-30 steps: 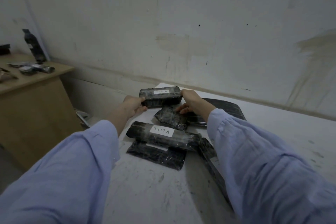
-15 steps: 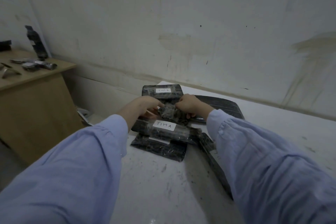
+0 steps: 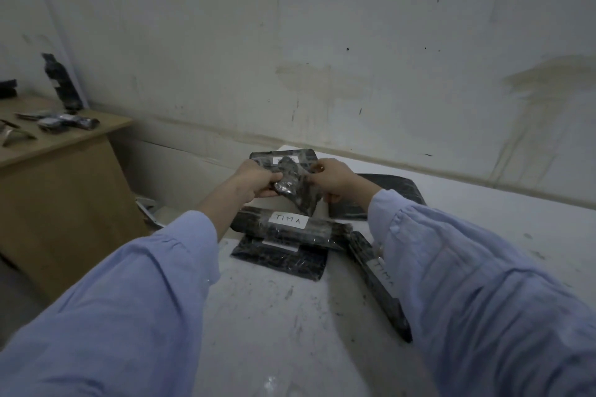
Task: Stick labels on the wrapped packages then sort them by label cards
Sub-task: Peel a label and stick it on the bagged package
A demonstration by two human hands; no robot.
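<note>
Both hands work above the far left corner of the white worktop [image 3: 290, 325]. The left hand [image 3: 258, 182] and right hand [image 3: 332, 179] each pinch one side of a small wrapped package [image 3: 295, 187] and hold it clear of the surface. No label shows on the side facing the camera, though the blur may hide one.

Labelling looks partly done. A long package [image 3: 325, 230] near the left edge carries a white slip reading TIMA. An edge-on package [image 3: 375, 277], half under the right sleeve, carries the same word. A far package [image 3: 261, 156] at the far edge has a white label that the hands partly cover. A flat pouch [image 3: 280, 263] under the long one shows a white strip with no legible writing. A broad flat package [image 3: 400, 187] to the right shows none. No label cards are in view, so sorting appears still to come.

The wrappings are dark, glossy, crinkled film over soft, irregular shapes. The worktop is scuffed and dirty. A wooden desk [image 3: 58, 177] with more dark items stands apart on the left.
</note>
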